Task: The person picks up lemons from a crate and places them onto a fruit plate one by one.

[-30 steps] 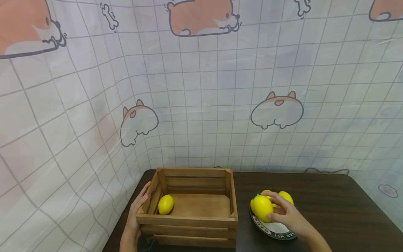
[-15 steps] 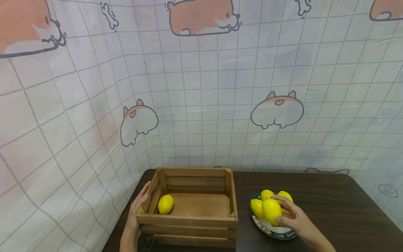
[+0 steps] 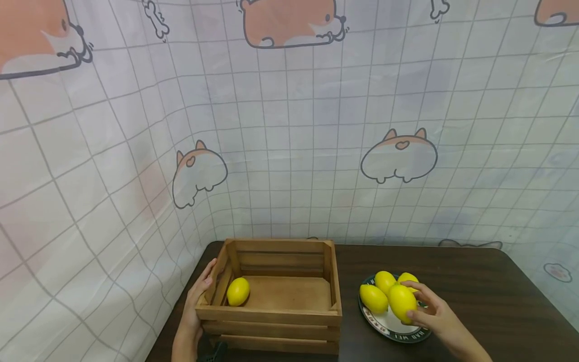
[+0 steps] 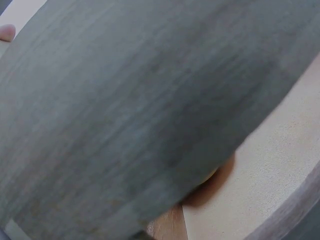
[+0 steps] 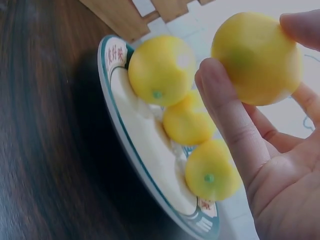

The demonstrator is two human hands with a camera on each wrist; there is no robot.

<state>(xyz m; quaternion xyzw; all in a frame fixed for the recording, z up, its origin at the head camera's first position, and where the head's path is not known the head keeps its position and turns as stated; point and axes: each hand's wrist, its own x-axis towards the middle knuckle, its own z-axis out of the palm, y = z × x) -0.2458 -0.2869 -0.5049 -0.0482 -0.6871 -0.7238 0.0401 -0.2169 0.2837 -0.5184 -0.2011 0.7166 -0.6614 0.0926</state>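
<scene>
My right hand point(image 3: 436, 311) pinches a yellow lemon point(image 3: 402, 303) between thumb and fingers, above the front of a patterned plate point(image 3: 398, 336). On that plate lie three other lemons, one at the left point(image 3: 373, 298) and two behind. The right wrist view shows the held lemon point(image 5: 256, 59) apart from the lemons on the plate. My left hand point(image 3: 195, 301) rests along the outer left side of a slatted wooden crate point(image 3: 269, 315), its visible fingers fairly straight; its thumb is hidden in the head view. One lemon point(image 3: 238, 291) lies inside the crate at the left.
Crate and plate stand side by side on a dark wooden table point(image 3: 470, 286), with a strip of tabletop between them. A grid-patterned curtain point(image 3: 298, 201) with cartoon dogs hangs behind and to the left. A dark object point(image 3: 220, 350) sits at the crate's lower front left.
My right hand has moved rightward with the lemon, uncovering more of the plate's left lemon and those behind. My left hand stays at the crate's side.
</scene>
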